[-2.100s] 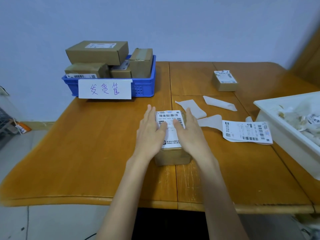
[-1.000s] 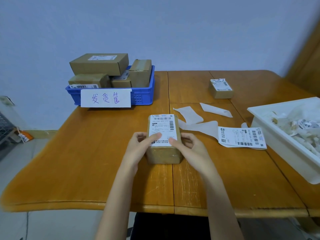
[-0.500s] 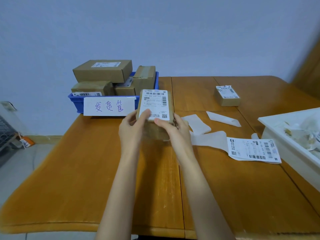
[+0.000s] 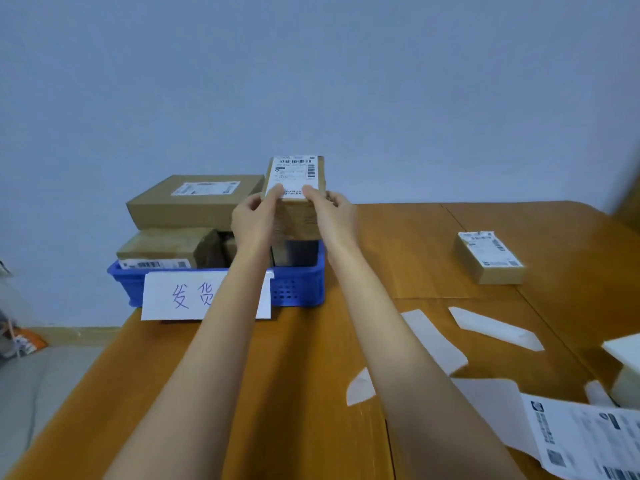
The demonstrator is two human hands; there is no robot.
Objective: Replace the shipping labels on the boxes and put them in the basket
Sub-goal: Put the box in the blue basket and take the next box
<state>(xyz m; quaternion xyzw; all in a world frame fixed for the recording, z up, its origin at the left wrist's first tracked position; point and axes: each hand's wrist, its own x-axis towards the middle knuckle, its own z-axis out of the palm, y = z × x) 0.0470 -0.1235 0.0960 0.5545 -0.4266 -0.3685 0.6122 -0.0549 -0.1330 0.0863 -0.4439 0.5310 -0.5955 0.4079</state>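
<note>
Both hands clamp the box [image 4: 300, 216]: left hand [image 4: 252, 218] and right hand [image 4: 335, 213] grip its cardboard sides, thumbs on the smooth white label [image 4: 294, 174]. It hangs above the right end of the blue slotted plastic basket [image 4: 298, 289], at the table's [image 4: 301, 375] back left corner. Flat brown cartons [image 4: 194, 200] fill the basket. Another labelled box [image 4: 488, 258] sits toward the back right; peeled backing strips [image 4: 491, 329] lie nearer.

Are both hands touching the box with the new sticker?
Touching. The head view shows the left hand and right hand gripping the box from either side, thumbs pressed on its label, above the blue basket.
</note>
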